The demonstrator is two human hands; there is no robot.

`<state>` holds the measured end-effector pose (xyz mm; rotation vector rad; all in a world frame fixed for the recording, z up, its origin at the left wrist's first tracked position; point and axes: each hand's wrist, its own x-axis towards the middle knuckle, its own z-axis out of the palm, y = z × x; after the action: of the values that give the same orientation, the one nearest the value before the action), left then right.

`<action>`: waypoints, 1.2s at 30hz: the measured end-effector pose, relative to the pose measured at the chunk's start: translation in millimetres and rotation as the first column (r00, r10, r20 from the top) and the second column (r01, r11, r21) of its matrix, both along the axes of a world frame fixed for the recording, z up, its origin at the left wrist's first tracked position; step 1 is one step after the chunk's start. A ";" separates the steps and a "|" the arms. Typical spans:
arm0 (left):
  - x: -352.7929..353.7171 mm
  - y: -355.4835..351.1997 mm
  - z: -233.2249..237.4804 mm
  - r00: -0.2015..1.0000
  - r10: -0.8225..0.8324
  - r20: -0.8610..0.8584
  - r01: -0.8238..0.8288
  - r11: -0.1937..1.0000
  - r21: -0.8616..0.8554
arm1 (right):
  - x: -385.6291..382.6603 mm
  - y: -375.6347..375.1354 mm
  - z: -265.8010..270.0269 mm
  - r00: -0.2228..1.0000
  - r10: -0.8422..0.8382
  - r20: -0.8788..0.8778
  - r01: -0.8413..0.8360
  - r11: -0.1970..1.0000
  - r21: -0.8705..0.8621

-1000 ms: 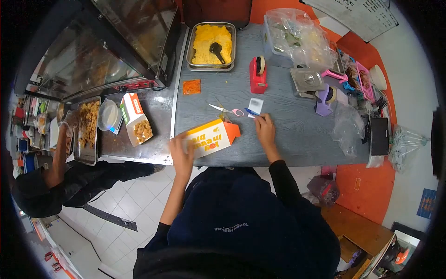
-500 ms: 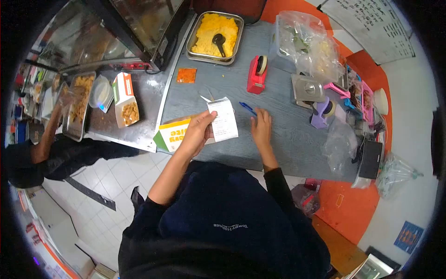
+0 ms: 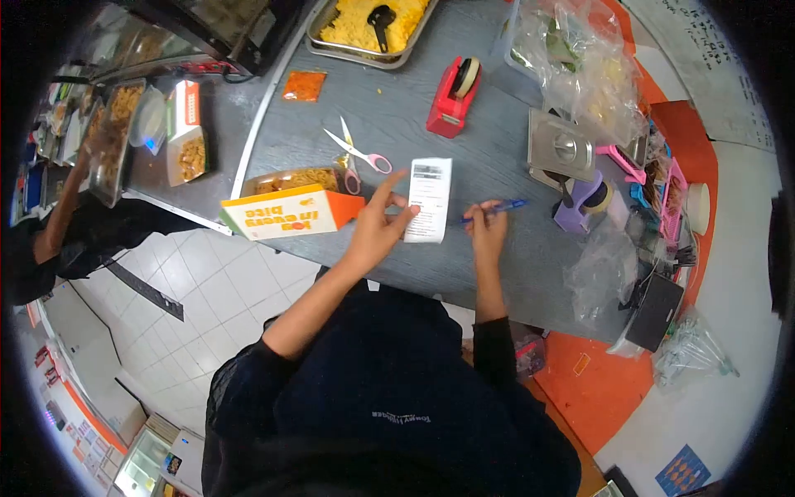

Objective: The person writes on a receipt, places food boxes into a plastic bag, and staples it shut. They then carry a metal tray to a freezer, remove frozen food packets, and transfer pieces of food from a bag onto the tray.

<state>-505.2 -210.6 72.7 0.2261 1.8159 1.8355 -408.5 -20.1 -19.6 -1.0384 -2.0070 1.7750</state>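
Observation:
My left hand (image 3: 381, 222) has its thumb and fingers at the left edge of a white printed receipt (image 3: 431, 195), over the grey table (image 3: 373, 286). To the right of the receipt, my right hand (image 3: 487, 228) holds a blue pen (image 3: 508, 205) between closed fingers. Left of my left hand sits an open food box (image 3: 286, 214) with printed orange letters and brown food inside. Scissors (image 3: 358, 151) with pink handles lie open just beyond the box.
A red tape dispenser (image 3: 450, 112), an orange packet (image 3: 304, 85) and a metal tray of yellow food (image 3: 397, 58) stand farther back. Metal lids (image 3: 559, 145) and a purple dispenser (image 3: 580, 207) are right. A co-worker's arm (image 3: 62, 199) is at far left.
My right hand has picked up the blue pen from the table. The receipt has shifted right relative to the food box, uncovering the box and scissors. The camera view has shifted.

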 end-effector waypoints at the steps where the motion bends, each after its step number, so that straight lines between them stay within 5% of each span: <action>1: 9.0 10.7 -31.9 0.998 0.068 0.019 -0.067 0.997 -0.029 | 7.1 4.0 1.7 0.987 -0.042 -0.157 0.018 0.988 -0.152; 2: 17.2 17.6 -60.8 0.997 0.065 0.037 -0.064 0.997 -0.036 | 13.6 6.5 2.8 0.948 -0.113 -0.297 0.019 0.953 -0.303; 5: 31.1 33.1 -110.2 0.925 -0.055 -0.377 -0.087 0.932 -0.351 | 15.0 -8.6 -0.5 0.921 -0.157 -0.356 0.049 0.954 -0.295; 6: 32.2 35.3 -109.8 0.931 -0.058 -0.359 -0.079 0.931 -0.355 | 15.7 -9.7 -10.5 0.927 -0.160 -0.338 0.057 0.953 -0.297; 8: 35.3 34.2 -104.3 0.671 -0.428 -0.605 -0.153 0.718 -0.679 | 18.3 -12.8 -31.4 0.902 0.119 -0.415 -0.076 0.990 0.119; 9: 35.5 29.6 -110.9 0.726 -0.432 -0.535 -0.102 0.701 -0.705 | 16.7 -18.3 -24.8 0.917 0.117 -0.382 -0.099 0.993 0.066; 10: 34.1 27.0 -106.8 0.741 -0.431 -0.515 -0.092 0.694 -0.714 | 17.3 -20.0 -26.8 0.924 0.121 -0.363 -0.108 0.993 0.054; 12: 30.8 22.9 -97.7 0.573 -0.487 -0.659 -0.158 0.724 -0.672 | 16.4 -20.5 -34.8 0.905 0.264 -0.334 -0.208 0.958 0.196; 17: 27.8 27.1 -117.0 0.644 -0.465 -0.608 -0.133 0.714 -0.687 | 7.0 -24.6 -31.2 0.824 0.478 -0.303 -0.308 0.828 0.469; 30: 30.0 26.0 -122.9 0.620 -0.441 -0.649 -0.175 0.728 -0.662 | 14.1 -19.0 -41.5 0.810 0.509 -0.290 -0.343 0.814 0.469; 32: 29.3 25.1 -124.8 0.612 -0.449 -0.650 -0.188 0.717 -0.672 | 16.8 -16.4 -46.5 0.900 0.360 -0.244 -0.191 0.831 0.522; 36: 31.1 24.5 -127.2 0.601 -0.459 -0.654 -0.187 0.714 -0.674 | 20.8 -17.3 -42.4 0.905 0.369 -0.211 -0.219 0.830 0.513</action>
<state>-474.1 -186.1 -54.5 1.0082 2.8442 0.7717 -387.6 -37.4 -62.0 -0.2876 -2.3175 1.3327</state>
